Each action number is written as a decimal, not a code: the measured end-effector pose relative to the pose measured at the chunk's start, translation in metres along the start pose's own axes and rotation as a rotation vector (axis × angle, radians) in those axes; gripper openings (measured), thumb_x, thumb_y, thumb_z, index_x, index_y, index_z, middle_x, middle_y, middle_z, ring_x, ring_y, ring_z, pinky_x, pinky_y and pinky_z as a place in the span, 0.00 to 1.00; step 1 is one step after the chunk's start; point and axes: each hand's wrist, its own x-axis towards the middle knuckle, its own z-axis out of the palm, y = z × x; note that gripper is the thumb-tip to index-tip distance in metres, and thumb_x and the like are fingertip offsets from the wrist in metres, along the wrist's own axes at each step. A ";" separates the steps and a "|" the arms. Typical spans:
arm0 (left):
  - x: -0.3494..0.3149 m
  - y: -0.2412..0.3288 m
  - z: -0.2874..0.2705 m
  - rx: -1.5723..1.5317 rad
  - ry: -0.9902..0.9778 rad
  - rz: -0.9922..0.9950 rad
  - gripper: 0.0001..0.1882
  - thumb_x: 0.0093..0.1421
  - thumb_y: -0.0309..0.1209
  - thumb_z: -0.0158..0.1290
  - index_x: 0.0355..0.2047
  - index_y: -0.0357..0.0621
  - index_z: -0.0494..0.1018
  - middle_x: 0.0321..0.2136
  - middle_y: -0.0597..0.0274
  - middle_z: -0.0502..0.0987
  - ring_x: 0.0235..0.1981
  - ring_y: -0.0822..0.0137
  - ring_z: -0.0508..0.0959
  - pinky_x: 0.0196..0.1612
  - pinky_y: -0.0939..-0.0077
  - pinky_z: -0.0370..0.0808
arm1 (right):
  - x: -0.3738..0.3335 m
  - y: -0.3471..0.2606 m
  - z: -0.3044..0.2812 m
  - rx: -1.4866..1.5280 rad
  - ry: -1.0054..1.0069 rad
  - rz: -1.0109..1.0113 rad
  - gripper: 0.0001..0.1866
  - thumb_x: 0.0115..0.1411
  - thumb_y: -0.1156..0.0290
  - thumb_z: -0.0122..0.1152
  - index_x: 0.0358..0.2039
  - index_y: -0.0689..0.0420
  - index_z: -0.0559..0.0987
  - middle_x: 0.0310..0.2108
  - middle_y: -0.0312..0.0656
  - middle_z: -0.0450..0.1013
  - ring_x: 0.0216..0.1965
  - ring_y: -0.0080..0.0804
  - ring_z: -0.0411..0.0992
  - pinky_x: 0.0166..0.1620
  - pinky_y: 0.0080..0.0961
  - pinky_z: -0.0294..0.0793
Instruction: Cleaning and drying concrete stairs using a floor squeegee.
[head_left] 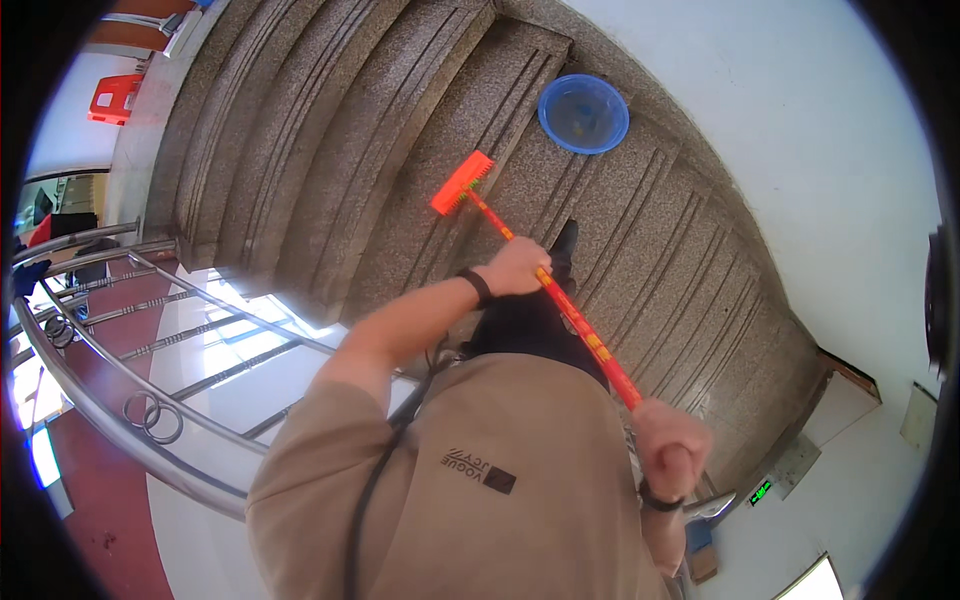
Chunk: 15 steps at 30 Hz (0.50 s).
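A long-handled scrub brush slants across the stairs, its orange head (462, 184) low against a speckled stone step. Red and yellow patterns cover its handle (592, 338). My left hand (517, 267) is wrapped round the lower part of that handle, closer to the brush head. Higher up, near the handle's top end, my right hand (672, 440) is closed on it, with the thumb showing. A round blue basin (584, 113) with liquid in it stands on a step beyond the brush, close to the wall side.
Stone steps (290, 110) rise to the far left and others (690, 300) run down to the right. A curved metal railing (160, 455) borders the left side. The white wall (780, 120) bounds the right. My dark shoe (566, 238) is on the stairs below the basin.
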 end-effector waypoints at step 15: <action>-0.028 0.026 0.007 0.066 -0.087 -0.128 0.09 0.49 0.34 0.60 0.16 0.48 0.75 0.20 0.55 0.77 0.28 0.48 0.78 0.34 0.52 0.72 | -0.002 -0.032 -0.005 0.008 -0.177 0.131 0.08 0.47 0.76 0.48 0.13 0.61 0.71 0.14 0.41 0.66 0.19 0.39 0.65 0.29 0.36 0.66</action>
